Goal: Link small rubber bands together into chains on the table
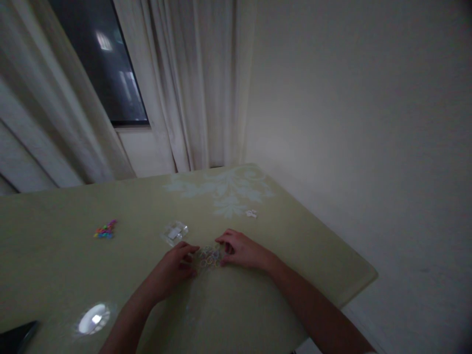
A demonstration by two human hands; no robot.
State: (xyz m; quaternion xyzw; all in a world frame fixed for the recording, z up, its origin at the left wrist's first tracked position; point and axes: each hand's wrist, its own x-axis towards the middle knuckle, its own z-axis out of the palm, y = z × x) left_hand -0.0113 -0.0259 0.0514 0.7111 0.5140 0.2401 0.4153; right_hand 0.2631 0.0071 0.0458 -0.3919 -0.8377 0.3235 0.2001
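A small pile of thin, pale loops or rings point(210, 256) lies on the table between my hands; its exact kind is too blurred to tell. My left hand point(179, 263) curves around the pile's left side, thumb and fingers apart. From the right, my right hand point(238, 250) reaches in with bent fingers, its thumb separate and its fingertips at the pile's edge. I cannot make out whether a clear container surrounds the loops. Just beyond my left hand is a clear plastic box point(175, 233) with a whitish patch.
Small multicoloured pieces point(105, 229) lie in a heap at the left. Several white pieces point(251, 213) sit toward the back right. A shiny round object point(94, 318) and a dark object point(18, 337) are at the near left. The table point(313, 255) meets a wall on the right.
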